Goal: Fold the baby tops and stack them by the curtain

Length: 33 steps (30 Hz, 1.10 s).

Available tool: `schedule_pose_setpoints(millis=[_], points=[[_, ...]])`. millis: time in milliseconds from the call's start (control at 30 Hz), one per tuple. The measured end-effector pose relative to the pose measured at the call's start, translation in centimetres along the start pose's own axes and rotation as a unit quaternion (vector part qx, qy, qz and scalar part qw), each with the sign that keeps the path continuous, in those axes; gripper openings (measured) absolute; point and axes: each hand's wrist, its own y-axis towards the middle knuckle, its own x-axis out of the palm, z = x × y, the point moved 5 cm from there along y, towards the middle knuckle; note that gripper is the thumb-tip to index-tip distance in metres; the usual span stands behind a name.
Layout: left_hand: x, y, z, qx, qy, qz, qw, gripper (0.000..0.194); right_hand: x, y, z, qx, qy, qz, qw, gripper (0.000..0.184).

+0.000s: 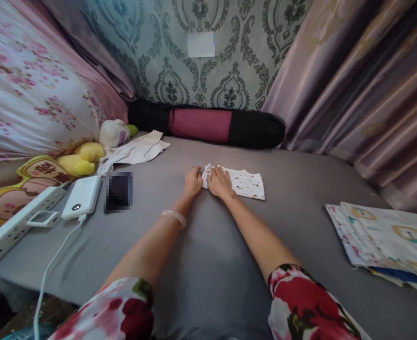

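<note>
A small folded white cloth [248, 184] with a scattered print, perhaps a garment, lies flat on the grey sheet ahead of me. My right hand [220, 182] rests palm down on its left part, fingers stretched out over it. At the cloth's rumpled left edge, my left hand [193, 181] is curled with its fingertips against the fabric; the exact grip is partly hidden. A pale bangle [174, 218] circles my left wrist.
Folded printed cloths [389, 236] are stacked at right. To the left lie a cream garment [137, 152], plush toys [113, 133], a blurred dark object [118, 191], a corded white power bank [82, 197] and a power strip [20, 224]. A black-and-maroon roll bag [201, 124] lines the wall.
</note>
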Motion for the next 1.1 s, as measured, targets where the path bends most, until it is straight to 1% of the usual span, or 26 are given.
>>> schedule_pose_setpoints(millis=[67, 167, 300, 400, 467, 600, 700, 800, 900, 1000, 1100], points=[[-0.1, -0.1, 0.0, -0.005, -0.010, 0.003, 1.000, 0.044, -0.4, 0.4, -0.3, 0.003, 0.006, -0.001, 1.000, 0.054], [-0.5, -0.2, -0.3, -0.019, -0.030, 0.016, 0.999, 0.048, -0.8, 0.8, -1.4, -0.013, 0.007, 0.015, 1.000, 0.054], [-0.9, -0.3, -0.7, -0.046, -0.054, 0.030, 0.997, 0.049, 0.3, 1.0, -2.6, -0.026, 0.004, -0.010, 1.000, 0.056], [-1.0, -0.3, -0.7, -0.052, -0.073, 0.033, 0.995, 0.048, 1.1, 1.0, -2.7, -0.017, 0.000, -0.026, 1.000, 0.058], [-1.0, -0.3, -0.6, -0.052, -0.080, 0.032, 0.995, 0.046, 1.2, 1.1, -2.6, -0.014, -0.002, -0.035, 0.999, 0.058], [-1.0, -0.3, -0.5, -0.048, -0.085, 0.038, 0.994, 0.043, 0.5, 1.0, -2.7, -0.014, 0.001, -0.048, 0.999, 0.057], [-0.9, -0.2, -0.2, -0.042, -0.071, 0.020, 0.996, 0.042, -0.4, 0.8, -2.7, -0.013, 0.009, -0.049, 0.999, 0.056], [-0.7, -0.4, 0.5, -0.008, -0.037, -0.004, 0.999, 0.041, -1.3, 0.1, -1.9, -0.012, 0.009, -0.027, 1.000, 0.055], [-0.5, -0.9, 1.7, 0.054, 0.023, -0.022, 0.998, 0.042, -1.9, -0.8, -0.3, -0.007, -0.004, -0.007, 1.000, 0.053], [-0.2, -1.8, 3.1, 0.122, 0.093, -0.062, 0.986, 0.045, -2.0, -1.6, 1.5, 0.007, -0.020, 0.002, 1.000, 0.052], [0.0, -2.3, 3.8, 0.146, 0.141, -0.095, 0.974, 0.048, -1.8, -1.9, 2.5, 0.012, -0.029, 0.000, 1.000, 0.052]])
